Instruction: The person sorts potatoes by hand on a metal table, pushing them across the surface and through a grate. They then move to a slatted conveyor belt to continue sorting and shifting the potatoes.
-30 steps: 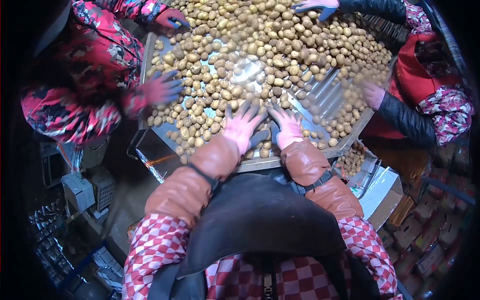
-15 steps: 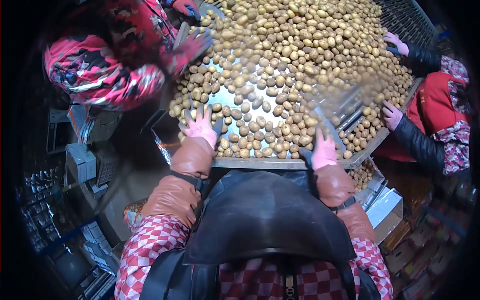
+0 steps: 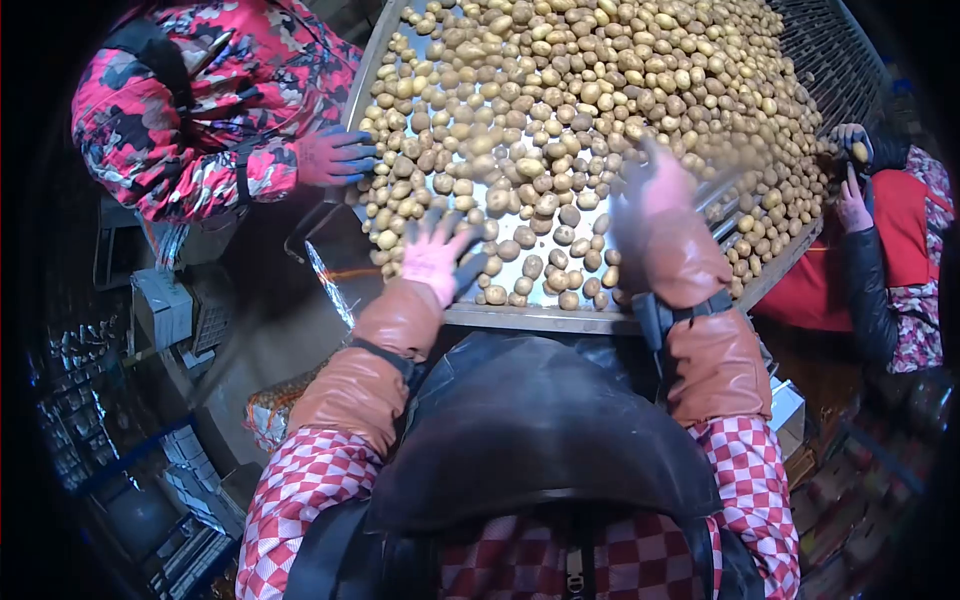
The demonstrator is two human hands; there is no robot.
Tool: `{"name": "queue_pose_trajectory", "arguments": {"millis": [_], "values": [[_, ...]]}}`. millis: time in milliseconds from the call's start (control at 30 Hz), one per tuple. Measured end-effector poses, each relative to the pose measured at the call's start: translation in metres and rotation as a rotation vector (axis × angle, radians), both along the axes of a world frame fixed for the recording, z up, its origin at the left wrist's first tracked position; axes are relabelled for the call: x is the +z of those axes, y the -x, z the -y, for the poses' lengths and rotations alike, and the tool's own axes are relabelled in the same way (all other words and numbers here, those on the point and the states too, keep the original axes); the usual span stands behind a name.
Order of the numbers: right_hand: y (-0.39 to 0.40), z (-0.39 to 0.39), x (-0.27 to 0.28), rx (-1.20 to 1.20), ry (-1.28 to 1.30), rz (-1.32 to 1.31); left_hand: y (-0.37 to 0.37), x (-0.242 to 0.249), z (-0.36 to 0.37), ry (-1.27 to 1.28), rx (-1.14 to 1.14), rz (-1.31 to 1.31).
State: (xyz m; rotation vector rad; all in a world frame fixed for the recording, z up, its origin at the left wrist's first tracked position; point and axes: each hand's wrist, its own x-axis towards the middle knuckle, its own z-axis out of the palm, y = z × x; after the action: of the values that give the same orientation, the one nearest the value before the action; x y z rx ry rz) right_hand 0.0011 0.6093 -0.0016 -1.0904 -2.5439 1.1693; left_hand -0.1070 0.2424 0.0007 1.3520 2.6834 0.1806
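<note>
Many potatoes (image 3: pixel 640 75) lie piled on a metal sorting table (image 3: pixel 560 318), thick at the back and scattered near my side. My left hand (image 3: pixel 437 255), in a pink glove with dark fingertips, rests with spread fingers on potatoes at the table's front left. My right hand (image 3: pixel 665 185), gloved alike, reaches over the potatoes at the right front, its fingers smeared by motion. Around it the potatoes are blurred, and slatted metal bars (image 3: pixel 718 200) show just to its right.
A person at left in a camouflage jacket (image 3: pixel 270 90) has a gloved hand (image 3: pixel 335 157) at the table edge. Another person at right in a red apron (image 3: pixel 900 220) holds a potato (image 3: pixel 860 152). Dark grating (image 3: pixel 825 55) lies at the back right; cardboard boxes (image 3: pixel 162 310) stand at lower left.
My right hand has moved forward over the potatoes; my left has shifted slightly right. The left person's hand has drawn back to the edge, and the right person's hands have come off the pile.
</note>
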Motion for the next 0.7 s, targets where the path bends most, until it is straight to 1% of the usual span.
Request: {"name": "queue_pose_trajectory", "arguments": {"millis": [33, 67, 100, 133, 167, 200, 233, 267, 300, 333, 367, 400, 433, 467, 533, 567, 600, 633, 667, 700], "values": [[-0.001, -0.006, 0.005, -0.082, -0.210, 0.138, 0.004, 0.003, 0.009, 0.008, 0.029, 0.011], [-0.003, -0.012, 0.011, -0.164, -0.418, 0.276, 0.008, -0.003, 0.016, -0.034, 0.145, 0.043], [-0.004, -0.038, -0.035, -0.014, -0.412, 0.428, 0.009, 0.000, 0.017, 0.029, 0.268, -0.013], [-0.002, -0.003, 0.002, -0.160, -0.277, 0.322, 0.010, 0.006, 0.017, 0.092, 0.389, -0.071], [0.000, 0.019, 0.024, -0.064, -0.282, 0.387, 0.011, 0.008, 0.013, 0.096, 0.384, -0.076], [0.002, 0.037, 0.036, 0.032, -0.289, 0.448, 0.013, 0.008, 0.006, 0.029, 0.457, -0.102], [-0.004, 0.058, 0.026, 0.077, -0.507, 0.428, 0.014, 0.006, -0.001, -0.035, 0.524, -0.121], [-0.008, 0.063, -0.004, 0.167, -0.461, 0.346, 0.018, 0.004, -0.010, -0.191, 0.366, -0.160], [-0.011, 0.075, -0.025, 0.257, -0.320, 0.264, 0.025, 0.006, -0.029, -0.259, 0.283, -0.084], [-0.012, 0.091, -0.025, 0.357, -0.143, 0.131, 0.032, 0.014, -0.053, -0.328, 0.201, -0.012], [-0.015, 0.116, -0.037, 0.428, -0.310, 0.054, 0.037, 0.029, -0.083, -0.359, 0.214, 0.092], [-0.017, 0.142, -0.031, 0.395, -0.296, 0.163, 0.042, 0.040, -0.113, -0.395, 0.222, 0.196], [-0.021, 0.152, -0.032, 0.485, -0.175, 0.226, 0.051, 0.041, -0.139, -0.400, 0.256, 0.339], [-0.028, 0.158, -0.030, 0.576, -0.226, 0.258, 0.057, 0.038, -0.160, -0.401, 0.291, 0.482], [-0.038, 0.146, -0.012, 0.675, -0.123, 0.236, 0.058, 0.026, -0.190, -0.199, 0.049, 0.264], [-0.047, 0.137, -0.007, 0.605, -0.042, 0.102, 0.054, 0.013, -0.187, 0.052, -0.042, 0.134], [-0.059, 0.123, -0.002, 0.537, 0.038, -0.032, 0.052, 0.000, -0.173, -0.016, -0.092, 0.053], [-0.077, 0.110, -0.015, 0.409, -0.064, -0.222, 0.054, -0.009, -0.157, -0.065, -0.076, 0.077], [-0.092, 0.099, -0.018, 0.204, -0.094, -0.350, 0.058, -0.012, -0.142, -0.111, -0.066, 0.099], [-0.106, 0.076, -0.006, 0.158, -0.045, -0.305, 0.053, -0.008, -0.124, -0.151, 0.003, 0.151]]}}
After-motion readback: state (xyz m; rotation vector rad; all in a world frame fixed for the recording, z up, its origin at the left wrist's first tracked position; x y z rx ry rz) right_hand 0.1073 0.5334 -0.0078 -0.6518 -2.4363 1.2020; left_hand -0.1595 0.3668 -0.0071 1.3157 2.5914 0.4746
